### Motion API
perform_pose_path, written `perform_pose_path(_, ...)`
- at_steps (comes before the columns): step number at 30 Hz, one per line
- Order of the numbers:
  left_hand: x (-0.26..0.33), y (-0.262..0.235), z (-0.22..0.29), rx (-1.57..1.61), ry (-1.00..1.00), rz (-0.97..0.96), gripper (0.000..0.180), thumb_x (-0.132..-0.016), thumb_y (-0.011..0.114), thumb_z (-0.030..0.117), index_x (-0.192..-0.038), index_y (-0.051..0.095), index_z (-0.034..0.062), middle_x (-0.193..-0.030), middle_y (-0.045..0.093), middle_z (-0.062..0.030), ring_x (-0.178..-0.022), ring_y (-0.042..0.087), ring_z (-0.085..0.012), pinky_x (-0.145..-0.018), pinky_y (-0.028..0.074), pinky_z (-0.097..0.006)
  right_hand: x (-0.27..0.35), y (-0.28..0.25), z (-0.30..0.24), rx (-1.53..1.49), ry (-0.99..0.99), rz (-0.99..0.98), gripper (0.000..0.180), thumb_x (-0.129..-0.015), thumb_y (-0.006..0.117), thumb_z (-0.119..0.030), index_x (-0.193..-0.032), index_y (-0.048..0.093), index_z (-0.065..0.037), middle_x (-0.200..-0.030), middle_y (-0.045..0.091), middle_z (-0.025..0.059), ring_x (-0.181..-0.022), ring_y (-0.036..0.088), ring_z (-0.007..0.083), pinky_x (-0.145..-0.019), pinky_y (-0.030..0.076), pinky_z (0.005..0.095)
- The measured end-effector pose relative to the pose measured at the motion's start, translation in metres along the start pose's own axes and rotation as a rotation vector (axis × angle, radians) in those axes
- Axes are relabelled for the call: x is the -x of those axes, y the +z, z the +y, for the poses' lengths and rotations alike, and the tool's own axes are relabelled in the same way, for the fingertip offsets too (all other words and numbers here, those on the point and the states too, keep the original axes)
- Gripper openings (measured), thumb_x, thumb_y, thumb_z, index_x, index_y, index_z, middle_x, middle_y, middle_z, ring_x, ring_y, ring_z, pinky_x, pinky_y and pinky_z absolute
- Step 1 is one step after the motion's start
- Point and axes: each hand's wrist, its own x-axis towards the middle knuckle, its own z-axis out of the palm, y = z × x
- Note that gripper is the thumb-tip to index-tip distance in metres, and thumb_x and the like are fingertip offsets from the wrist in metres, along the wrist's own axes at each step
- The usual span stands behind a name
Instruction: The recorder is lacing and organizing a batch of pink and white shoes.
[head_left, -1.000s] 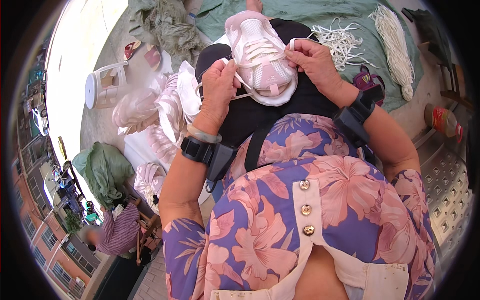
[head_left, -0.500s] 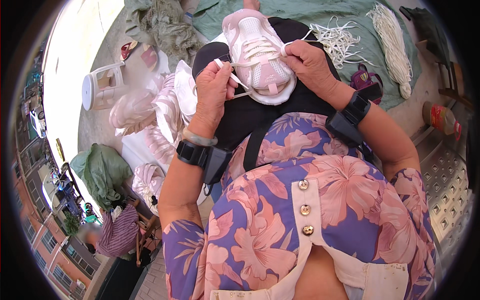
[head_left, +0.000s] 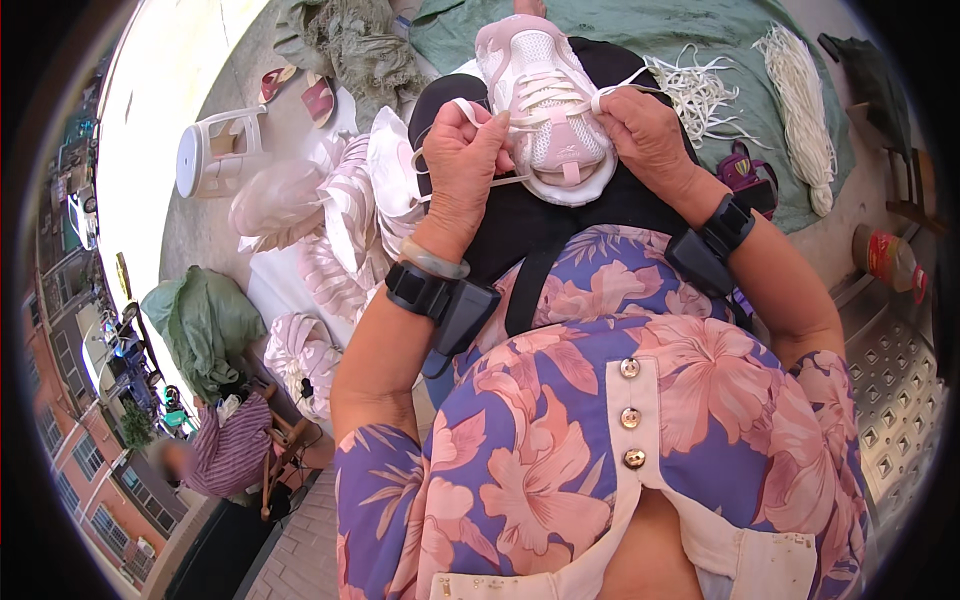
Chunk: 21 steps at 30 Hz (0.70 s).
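Note:
A pink and white mesh sneaker (head_left: 556,135) rests on my black-trousered lap, heel end toward me. White laces (head_left: 548,92) cross its tongue in several rows. My left hand (head_left: 465,165) is just left of the sneaker, thumb and fingers pinched on a white shoelace; a small loop of it stands above the fingers and a strand runs to the sneaker's side. On the other side, my right hand (head_left: 645,135) pinches a shoelace near the eyelets, and its end sticks out past the knuckles. The fingertips of both hands are partly hidden.
Left of my knees lies a pile of pink and white sneakers (head_left: 345,210). A white plastic stool (head_left: 215,155) and red slippers (head_left: 319,100) stand beyond it. Loose laces (head_left: 695,95) and a lace bundle (head_left: 800,115) lie on a green cloth (head_left: 650,25). A person (head_left: 228,447) sits at lower left.
The view has shifted, so the scene sits farther right. My left hand has turned, and its lace now loops up above the fingers. My right hand keeps its pinch beside the sneaker.

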Motion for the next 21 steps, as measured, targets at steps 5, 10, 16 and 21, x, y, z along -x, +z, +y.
perform_pose_path(5,-0.001,0.006,-0.001,-0.081,0.037,-0.025,0.012,-0.083,0.063,0.010,-0.086,0.052,0.0042,-0.064,0.056,-0.0001,-0.048,0.049,-0.0038,-0.045,0.039,-0.016,-0.004,0.006,0.000,0.273,-0.209,-0.004,0.003,-0.073,0.058,-0.007,-0.075,0.056,-0.007,-0.067,0.052,0.0078,-0.064,0.054,0.0267,-0.060,0.042,0.0359)
perform_pose_path(10,-0.003,0.006,-0.002,-0.096,0.064,-0.025,0.010,-0.082,0.061,0.006,-0.089,0.054,0.0032,-0.065,0.055,0.0011,-0.050,0.048,-0.0032,-0.045,0.039,-0.016,-0.004,-0.006,-0.002,0.283,-0.174,-0.078,0.007,-0.075,0.060,-0.010,-0.079,0.057,-0.005,-0.070,0.055,0.0079,-0.066,0.055,0.0262,-0.062,0.042,0.0351)
perform_pose_path(16,-0.004,-0.006,-0.003,-0.332,0.228,0.106,0.008,-0.082,0.058,0.004,-0.089,0.058,0.0030,-0.067,0.053,0.0032,-0.052,0.045,-0.0015,-0.045,0.036,-0.016,0.008,-0.020,0.000,0.291,0.042,-0.168,0.009,-0.076,0.063,-0.014,-0.079,0.059,-0.007,-0.073,0.058,0.0076,-0.067,0.056,0.0262,-0.063,0.042,0.0340)
perform_pose_path(21,-0.004,-0.005,-0.011,-0.317,0.275,0.095,0.006,-0.082,0.058,0.006,-0.088,0.059,0.0035,-0.066,0.051,0.0044,-0.052,0.042,-0.0004,-0.044,0.034,-0.017,-0.003,-0.027,-0.011,0.236,-0.027,-0.089,0.009,-0.072,0.064,-0.015,-0.080,0.062,-0.010,-0.074,0.059,0.0063,-0.068,0.057,0.0246,-0.065,0.042,0.0329)
